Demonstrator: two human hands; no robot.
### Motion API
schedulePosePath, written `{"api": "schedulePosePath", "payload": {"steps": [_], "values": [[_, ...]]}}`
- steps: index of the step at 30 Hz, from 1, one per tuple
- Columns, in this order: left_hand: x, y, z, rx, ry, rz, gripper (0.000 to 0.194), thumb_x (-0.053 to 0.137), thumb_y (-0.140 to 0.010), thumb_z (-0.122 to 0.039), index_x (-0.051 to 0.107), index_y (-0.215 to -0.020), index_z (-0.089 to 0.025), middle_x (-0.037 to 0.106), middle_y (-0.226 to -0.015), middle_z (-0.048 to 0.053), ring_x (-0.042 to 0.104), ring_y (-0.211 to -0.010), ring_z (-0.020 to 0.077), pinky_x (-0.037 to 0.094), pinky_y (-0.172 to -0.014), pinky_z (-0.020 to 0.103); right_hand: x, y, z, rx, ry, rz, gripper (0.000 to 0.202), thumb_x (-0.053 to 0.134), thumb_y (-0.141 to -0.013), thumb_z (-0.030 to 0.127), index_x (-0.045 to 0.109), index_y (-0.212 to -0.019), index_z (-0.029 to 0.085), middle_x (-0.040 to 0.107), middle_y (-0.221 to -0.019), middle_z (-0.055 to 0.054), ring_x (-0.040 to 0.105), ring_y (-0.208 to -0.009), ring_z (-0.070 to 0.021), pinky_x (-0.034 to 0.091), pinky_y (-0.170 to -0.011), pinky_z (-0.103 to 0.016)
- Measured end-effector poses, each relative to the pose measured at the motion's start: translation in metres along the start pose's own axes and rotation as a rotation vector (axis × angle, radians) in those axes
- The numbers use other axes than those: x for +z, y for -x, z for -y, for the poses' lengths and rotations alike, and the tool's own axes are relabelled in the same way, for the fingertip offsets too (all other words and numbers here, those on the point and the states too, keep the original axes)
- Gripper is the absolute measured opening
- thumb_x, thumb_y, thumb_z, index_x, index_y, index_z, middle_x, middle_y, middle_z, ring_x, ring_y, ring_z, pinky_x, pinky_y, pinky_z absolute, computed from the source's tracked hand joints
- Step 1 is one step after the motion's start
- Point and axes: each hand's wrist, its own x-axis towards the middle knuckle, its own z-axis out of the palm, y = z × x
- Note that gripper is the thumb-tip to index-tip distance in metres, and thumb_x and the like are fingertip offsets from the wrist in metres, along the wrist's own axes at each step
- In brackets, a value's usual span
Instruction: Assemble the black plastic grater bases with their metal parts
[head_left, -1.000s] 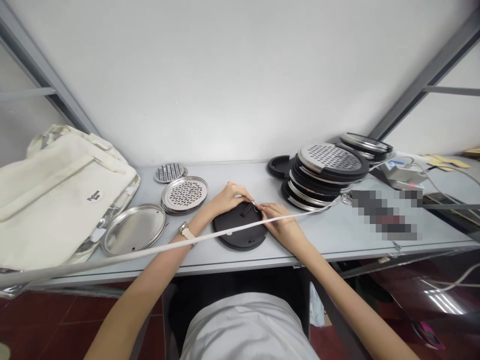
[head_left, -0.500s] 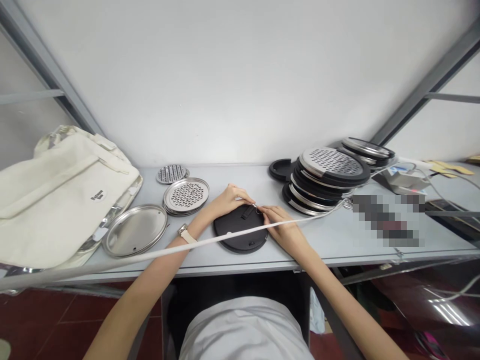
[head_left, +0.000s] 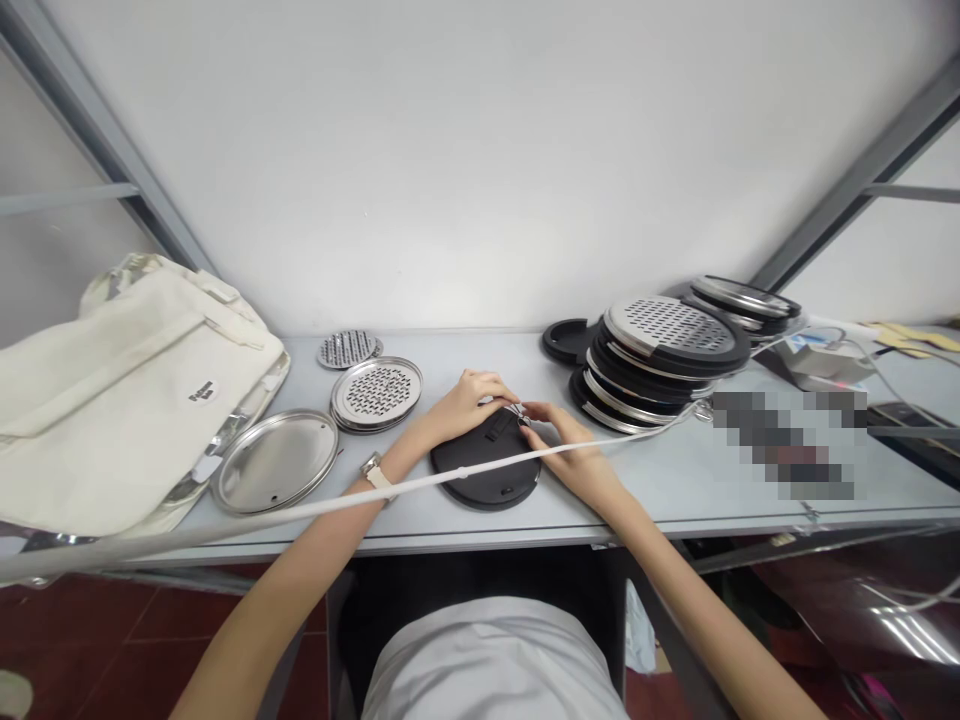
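A round black disc point(head_left: 487, 488) with a small rectangular recess lies flat on the table in front of me. My left hand point(head_left: 472, 405) reaches over its far edge, thumb and fingers closed in a pinch on a small shiny metal piece point(head_left: 522, 413). On the disc's right side, my right hand point(head_left: 571, 468) has its thumb and forefinger bent round the same piece. Its exact kind is too small to make out. A white cable point(head_left: 420, 482) crosses in front of the disc and both forearms.
Left of my hands lie perforated metal grater plates point(head_left: 376, 392), a plain metal round point(head_left: 277, 462) and a cream bag point(head_left: 112, 400). A stack of black and metal discs point(head_left: 667, 330) stands at right, with a notched black ring point(head_left: 566, 340) behind it. The table's front edge point(head_left: 480, 545) is close.
Both hands stay at the disc's far right edge. My right hand's fingers have shifted and bent more around the small metal piece. The whole view has moved slightly.
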Motion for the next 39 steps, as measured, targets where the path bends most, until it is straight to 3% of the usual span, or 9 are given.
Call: {"api": "schedulePosePath", "payload": {"steps": [7,15,21,32,39], "values": [[0.000,-0.001,-0.009,-0.041,0.083,-0.115,0.009,0.052,-0.086,-0.017,0.059,-0.091,-0.018,0.065,-0.091,0.001,0.060,-0.086,0.0142,0.039,-0.089,0.031,0.008,-0.036,-0.004,-0.023,0.017,-0.038,0.011,0.051,-0.087,0.027,0.055,-0.079,0.020,0.060,-0.076,-0.004,0.057,-0.073,-0.0181,0.047,-0.070,-0.031],[-0.004,-0.001,-0.008,-0.036,-0.032,-0.045,0.009,0.048,-0.087,-0.017,0.057,-0.084,-0.018,0.063,-0.088,0.001,0.057,-0.086,0.0149,0.036,-0.090,0.033,0.009,-0.023,-0.005,-0.010,0.071,-0.035,0.008,0.047,-0.086,0.019,0.054,-0.081,0.020,0.056,-0.075,-0.004,0.054,-0.073,-0.0183,0.045,-0.069,-0.031],[-0.005,0.003,-0.002,-0.013,-0.046,0.022,0.011,0.048,-0.087,-0.017,0.058,-0.084,-0.017,0.064,-0.083,0.000,0.059,-0.081,0.0138,0.034,-0.090,0.033,0.011,-0.022,-0.006,-0.032,0.099,-0.043,0.010,0.046,-0.089,0.021,0.052,-0.081,0.021,0.054,-0.076,-0.005,0.052,-0.075,-0.0191,0.044,-0.070,-0.032],[-0.001,0.003,0.000,0.004,-0.118,0.058,0.015,0.045,-0.087,-0.013,0.059,-0.085,-0.017,0.064,-0.090,0.002,0.057,-0.089,0.0152,0.034,-0.088,0.032,0.010,-0.022,-0.004,-0.030,0.090,-0.068,0.014,0.044,-0.091,0.025,0.049,-0.078,0.021,0.053,-0.074,-0.004,0.051,-0.073,-0.0191,0.043,-0.069,-0.032],[0.001,0.006,-0.012,0.052,-0.283,0.097,0.019,0.040,-0.085,-0.009,0.055,-0.093,-0.017,0.061,-0.093,0.004,0.054,-0.090,0.0169,0.033,-0.090,0.034,0.009,-0.021,-0.002,-0.026,0.095,-0.078,0.015,0.043,-0.090,0.023,0.048,-0.076,0.022,0.051,-0.073,-0.004,0.050,-0.072,-0.0191,0.042,-0.069,-0.033]]}}
